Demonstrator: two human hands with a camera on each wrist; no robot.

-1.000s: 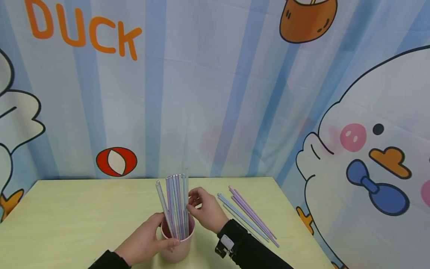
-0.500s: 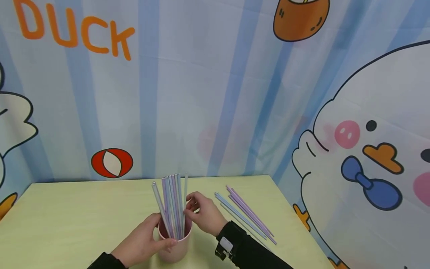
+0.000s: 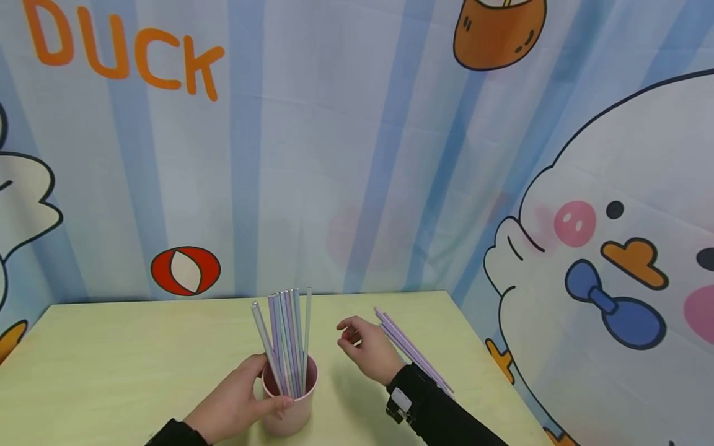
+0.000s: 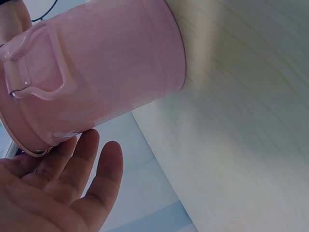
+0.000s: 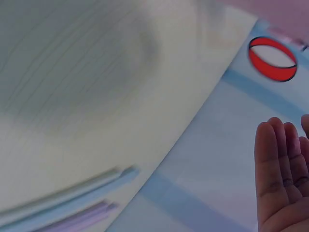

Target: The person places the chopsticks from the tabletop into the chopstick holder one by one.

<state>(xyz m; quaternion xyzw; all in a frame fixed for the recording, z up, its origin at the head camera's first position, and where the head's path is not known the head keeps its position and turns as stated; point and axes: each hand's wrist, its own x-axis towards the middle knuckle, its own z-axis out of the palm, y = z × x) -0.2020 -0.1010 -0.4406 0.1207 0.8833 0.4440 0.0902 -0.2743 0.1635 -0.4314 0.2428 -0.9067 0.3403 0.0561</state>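
Note:
My left hand [image 3: 237, 393] grips a pink cup [image 3: 287, 422] at its rim, thumb across the near side. A bundle of pale blue, lilac and clear straws [image 3: 288, 341] stands upright in the cup, one leaning left and one apart at the right. The left wrist view shows the cup's smooth wall [image 4: 125, 53] and a loop handle [image 4: 55, 72] on its side. To the right of the cup, my right hand [image 3: 368, 350] hovers above the table with loosely bent fingers and holds nothing. In the right wrist view its fingers [image 5: 268, 169] are extended.
Loose purple straws [image 3: 415, 350] lie on the pale yellow table [image 3: 139, 353], right of my right hand, which partly hides the straws there. A blue straw [image 5: 96, 188] shows in the right wrist view. Behind the table hangs a printed cloth [image 3: 307, 155].
My right hand has let go of the clear straw at the cup's right and moved right, toward the loose straws. The left hand keeps its grip on the cup.

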